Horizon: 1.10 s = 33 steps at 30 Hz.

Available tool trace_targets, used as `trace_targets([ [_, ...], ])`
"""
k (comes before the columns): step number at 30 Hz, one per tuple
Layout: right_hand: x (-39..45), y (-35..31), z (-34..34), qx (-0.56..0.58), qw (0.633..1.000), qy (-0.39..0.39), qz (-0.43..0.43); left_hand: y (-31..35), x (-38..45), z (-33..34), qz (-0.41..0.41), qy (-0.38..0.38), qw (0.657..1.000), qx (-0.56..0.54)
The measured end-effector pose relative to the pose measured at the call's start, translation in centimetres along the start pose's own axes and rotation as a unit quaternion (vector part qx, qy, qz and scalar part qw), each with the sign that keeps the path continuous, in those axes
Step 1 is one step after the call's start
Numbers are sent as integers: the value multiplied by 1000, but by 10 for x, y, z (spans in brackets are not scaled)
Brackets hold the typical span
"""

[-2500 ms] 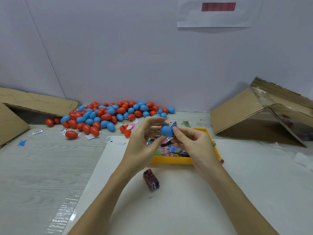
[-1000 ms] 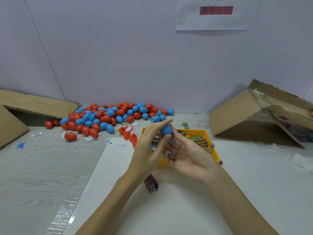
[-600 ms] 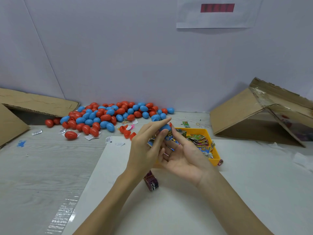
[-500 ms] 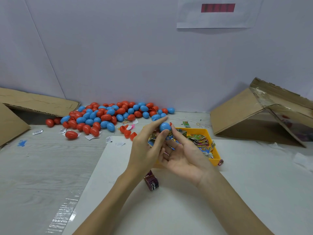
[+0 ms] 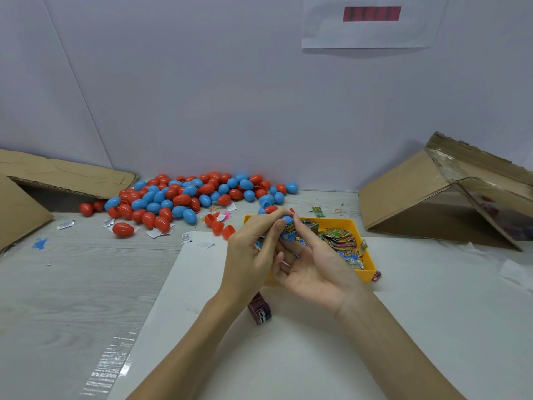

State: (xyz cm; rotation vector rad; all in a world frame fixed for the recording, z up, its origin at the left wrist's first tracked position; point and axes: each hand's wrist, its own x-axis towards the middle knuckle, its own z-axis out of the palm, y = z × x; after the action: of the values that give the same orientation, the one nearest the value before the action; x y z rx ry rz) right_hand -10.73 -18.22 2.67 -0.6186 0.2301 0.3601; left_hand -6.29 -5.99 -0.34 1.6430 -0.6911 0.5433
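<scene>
Left hand [image 5: 250, 255] and right hand [image 5: 314, 267] both pinched blue egg [image 5: 286, 220] above yellow tray [image 5: 367, 275]; packet [image 5: 289, 234] seemingly half inserted, closing yet to do

1 blue egg [image 5: 287, 220] and 1 printed packet [image 5: 289, 234]
The small glossy egg is held in the air, pinched between fingertips of the left hand [image 5: 251, 255] and right hand [image 5: 314, 267]; the blue packet sits just below, touching it.
</scene>
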Motion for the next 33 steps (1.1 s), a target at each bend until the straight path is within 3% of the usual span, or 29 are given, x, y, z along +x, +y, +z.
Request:
trace_targets([
  [10, -1, -1, 0, -88, 991, 31, -94, 4, 1, -3, -19, -19, 1000, -11],
  [15, 2, 1, -3, -233, 948, 61, -206, -2, 6, -13, 42, -44, 995, 85],
  [18, 4, 3, -6, -337, 896, 104, -271, -4, 7, -12, 63, -68, 992, 90],
  [21, 4, 1, -11, -436, 820, 145, -341, -2, 7, -9, 57, -81, 990, 104],
  [26, 7, 2, -17, -554, 700, 150, -425, 2, 9, -13, -143, -60, 984, -92],
  [29, 8, 5, -19, -624, 608, 164, -462, 5, 8, -12, -184, -42, 975, -119],
  [33, 9, 4, -22, -658, 546, 179, -487, 3, 7, -8, -256, -35, 951, -171],
])
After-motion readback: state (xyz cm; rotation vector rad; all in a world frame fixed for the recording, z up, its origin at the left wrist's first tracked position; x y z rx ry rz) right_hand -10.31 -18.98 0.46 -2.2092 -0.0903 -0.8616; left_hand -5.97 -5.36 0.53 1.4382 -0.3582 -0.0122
